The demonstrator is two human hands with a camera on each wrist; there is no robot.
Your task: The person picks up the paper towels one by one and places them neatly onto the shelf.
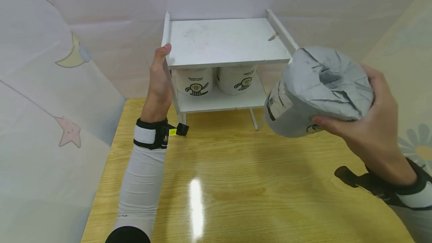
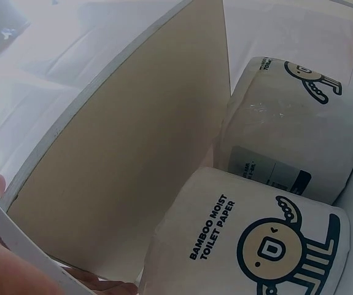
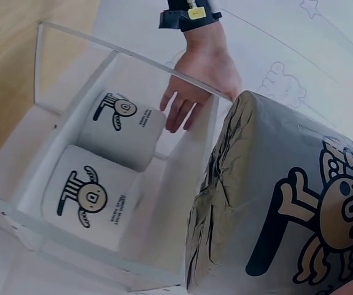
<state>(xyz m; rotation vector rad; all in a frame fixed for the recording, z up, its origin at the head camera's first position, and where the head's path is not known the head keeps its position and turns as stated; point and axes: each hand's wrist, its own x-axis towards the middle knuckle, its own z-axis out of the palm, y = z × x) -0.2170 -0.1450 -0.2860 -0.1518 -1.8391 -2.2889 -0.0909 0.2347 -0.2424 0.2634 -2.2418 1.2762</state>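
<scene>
My right hand [image 1: 379,130] grips a paper-wrapped toilet roll [image 1: 300,104], thumb on the near side and fingers round the far side. The roll is tilted, its creased end facing up, in front of the right side of a small white two-tier rack [image 1: 222,42]. At the rack's left side, my left hand [image 1: 159,85] holds the side panel, with the thumb at the upper edge. In the right wrist view, the left fingers [image 3: 182,114] reach inside the panel. Two wrapped toilet rolls, one left [image 1: 194,83] and one right [image 1: 235,81], stand side by side on the lower tier.
The rack stands on a glossy wooden table [image 1: 229,160] near the back. Pale sheeting with printed moons, a star and a flower [image 1: 422,147] hangs round the sides. A raised side rail [image 1: 281,29] edges the upper board.
</scene>
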